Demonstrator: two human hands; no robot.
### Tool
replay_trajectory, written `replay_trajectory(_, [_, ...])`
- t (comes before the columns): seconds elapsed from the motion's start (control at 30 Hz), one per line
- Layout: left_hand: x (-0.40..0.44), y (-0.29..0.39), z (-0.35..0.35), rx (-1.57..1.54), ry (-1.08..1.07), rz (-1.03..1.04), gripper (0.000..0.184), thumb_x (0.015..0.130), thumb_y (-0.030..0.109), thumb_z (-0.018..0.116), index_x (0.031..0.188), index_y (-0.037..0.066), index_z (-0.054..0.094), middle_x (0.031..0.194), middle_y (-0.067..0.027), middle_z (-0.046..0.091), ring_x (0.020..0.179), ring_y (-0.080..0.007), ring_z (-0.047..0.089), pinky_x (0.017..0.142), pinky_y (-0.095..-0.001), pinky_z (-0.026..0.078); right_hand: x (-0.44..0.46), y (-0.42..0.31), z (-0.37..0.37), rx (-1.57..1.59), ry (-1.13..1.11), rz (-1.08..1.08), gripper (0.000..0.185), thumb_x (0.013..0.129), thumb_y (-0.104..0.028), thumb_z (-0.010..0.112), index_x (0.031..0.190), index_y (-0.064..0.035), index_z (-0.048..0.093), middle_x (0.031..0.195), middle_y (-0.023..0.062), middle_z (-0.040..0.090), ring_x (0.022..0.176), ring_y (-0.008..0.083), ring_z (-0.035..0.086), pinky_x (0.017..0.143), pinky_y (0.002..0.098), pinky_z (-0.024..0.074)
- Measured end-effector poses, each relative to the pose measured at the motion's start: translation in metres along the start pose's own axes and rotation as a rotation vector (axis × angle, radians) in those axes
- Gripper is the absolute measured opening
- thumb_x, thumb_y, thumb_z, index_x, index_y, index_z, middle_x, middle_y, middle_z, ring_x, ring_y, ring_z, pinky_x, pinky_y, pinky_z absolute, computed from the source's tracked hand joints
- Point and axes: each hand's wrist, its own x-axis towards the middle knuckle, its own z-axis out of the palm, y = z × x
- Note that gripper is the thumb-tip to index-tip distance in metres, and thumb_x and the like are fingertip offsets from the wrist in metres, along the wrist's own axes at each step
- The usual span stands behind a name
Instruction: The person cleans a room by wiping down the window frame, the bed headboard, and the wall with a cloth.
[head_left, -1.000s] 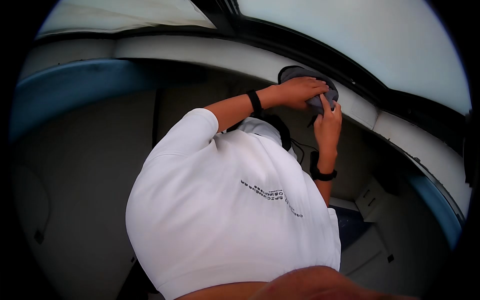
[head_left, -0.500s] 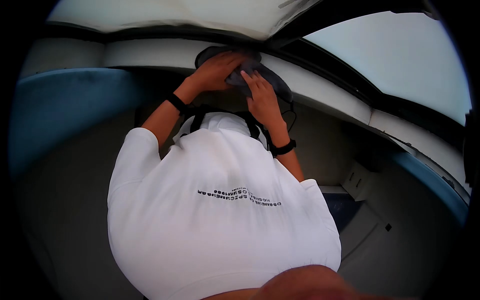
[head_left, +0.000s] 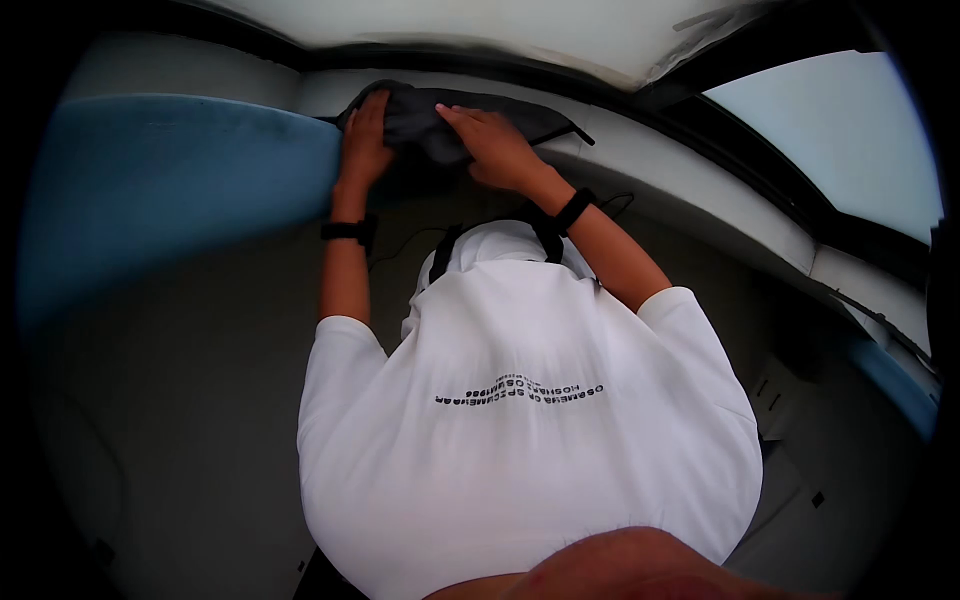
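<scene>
A dark grey cloth [head_left: 425, 122] lies bunched along the white ledge under the window, its narrow end stretching right. My left hand [head_left: 368, 145] is closed over the cloth's left part, fingers pressed together and pointing up; its thumb is hard to make out. On the right part rests my right hand [head_left: 492, 148], open, its fingers stretched out over the fabric. Black bands circle both wrists. What lies beneath the cloth is hidden.
The white ledge [head_left: 700, 225] curves down to the right below the dark window frame [head_left: 770, 185]. A blue curved panel [head_left: 190, 190] fills the left side. My white shirt [head_left: 530, 450] takes up the middle, and a thin cable [head_left: 405, 245] hangs near my left forearm.
Both hands have shifted left in the view along with the cloth. My hands are farther apart, and the cloth is more spread out sideways and bunched differently.
</scene>
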Motion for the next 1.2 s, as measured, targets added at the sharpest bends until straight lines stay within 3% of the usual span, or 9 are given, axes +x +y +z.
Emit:
replay_trajectory(0.2, [0.001, 0.038, 0.004, 0.01, 0.045, -0.101, 0.077, 0.074, -0.016, 0.055, 0.147, 0.005, 0.043, 0.153, -0.0157, 0.043, 0.146, -0.0332, 0.034, 0.118, -0.0529, 0.026, -0.027, 0.006, -0.012, -0.125, 0.093, -0.028, 0.079, 0.064, 0.008, 0.061, 0.141, -0.0078, 0.049, 0.143, 0.0157, 0.054, 0.132, 0.0332, 0.051, 0.108, 0.0443, 0.0414])
replay_trajectory(0.43, [0.022, 0.116, 0.029, -0.157, 0.017, -0.041, 0.073, 0.073, -0.011, 0.06, 0.143, 0.003, 0.046, 0.15, -0.0173, 0.045, 0.145, -0.0367, 0.034, 0.117, -0.0565, 0.026, -0.016, 0.019, -0.025, -0.048, 0.103, 0.091, 0.074, 0.065, 0.009, 0.058, 0.138, -0.0018, 0.049, 0.14, 0.0168, 0.055, 0.131, 0.0368, 0.051, 0.108, 0.0432, 0.0405])
replay_trajectory(0.57, [0.016, 0.074, 0.03, -0.075, 0.09, -0.099, 0.07, 0.077, -0.005, 0.065, 0.143, 0.005, 0.047, 0.15, -0.0187, 0.044, 0.145, -0.0368, 0.034, 0.114, -0.0583, 0.03, 0.003, 0.018, -0.023, -0.05, 0.046, -0.045, 0.073, 0.071, 0.004, 0.06, 0.143, -0.0028, 0.045, 0.142, 0.0174, 0.052, 0.128, 0.0378, 0.053, 0.108, 0.0492, 0.0401])
replay_trajectory(0.73, [0.037, 0.015, 0.011, 0.143, -0.05, -0.371, 0.062, 0.088, 0.002, 0.059, 0.147, -0.001, 0.04, 0.156, -0.0198, 0.035, 0.146, -0.0454, 0.029, 0.112, -0.0643, 0.031, 0.028, 0.021, 0.024, -0.23, 0.083, -0.115, 0.081, 0.081, -0.001, 0.055, 0.156, -0.0066, 0.025, 0.153, 0.0168, 0.044, 0.14, 0.0376, 0.041, 0.11, 0.0622, 0.0314])
replay_trajectory(0.83, [0.045, -0.015, 0.001, 0.086, -0.125, -0.388, 0.063, 0.087, 0.004, 0.057, 0.147, 0.003, 0.039, 0.15, -0.0209, 0.043, 0.144, -0.043, 0.033, 0.11, -0.0656, 0.032, 0.031, 0.005, 0.028, -0.331, 0.163, -0.072, 0.073, 0.083, -0.001, 0.055, 0.153, -0.0047, 0.032, 0.144, 0.0167, 0.05, 0.133, 0.0355, 0.048, 0.105, 0.0547, 0.0404])
replay_trajectory(0.9, [0.05, -0.008, -0.005, -0.02, -0.148, -0.441, 0.055, 0.086, 0.008, 0.057, 0.139, 0.005, 0.044, 0.144, -0.0225, 0.048, 0.142, -0.0433, 0.036, 0.109, -0.0653, 0.032, 0.03, 0.001, 0.007, -0.278, 0.065, -0.038, 0.051, 0.083, -0.003, 0.058, 0.134, -0.0009, 0.052, 0.12, 0.0152, 0.063, 0.113, 0.0316, 0.061, 0.093, 0.0467, 0.0508])
replay_trajectory(1.0, [0.042, 0.05, -0.019, 0.095, -0.147, -0.348, 0.05, 0.082, 0.009, 0.056, 0.131, 0.003, 0.05, 0.139, -0.0254, 0.052, 0.137, -0.0439, 0.041, 0.108, -0.0639, 0.034, 0.002, -0.003, -0.013, -0.341, 0.113, 0.109, 0.029, 0.082, -0.006, 0.059, 0.11, -0.0012, 0.062, 0.097, 0.0124, 0.066, 0.092, 0.029, 0.066, 0.077, 0.0422, 0.0541])
replay_trajectory(1.07, [0.044, 0.086, -0.017, 0.102, -0.347, -0.153, 0.068, 0.075, 0.011, 0.052, 0.143, 0.006, 0.047, 0.135, -0.0262, 0.057, 0.127, -0.0471, 0.05, 0.105, -0.0599, 0.038, -0.03, 0.007, -0.028, -0.384, 0.111, 0.147, 0.016, 0.082, -0.01, 0.061, 0.096, -0.0027, 0.063, 0.085, 0.013, 0.067, 0.082, 0.0309, 0.067, 0.073, 0.0418, 0.0543])
replay_trajectory(1.2, [0.034, 0.172, 0.012, -0.044, -0.238, 0.197, 0.06, 0.073, 0.009, 0.055, 0.132, 0.001, 0.054, 0.132, -0.0213, 0.059, 0.127, -0.0392, 0.052, 0.099, -0.0561, 0.045, -0.098, -0.007, -0.096, -0.524, 0.128, 0.465, 0.011, 0.077, -0.012, 0.061, 0.085, -0.0069, 0.066, 0.07, 0.011, 0.067, 0.066, 0.031, 0.066, 0.06, 0.0409, 0.0531])
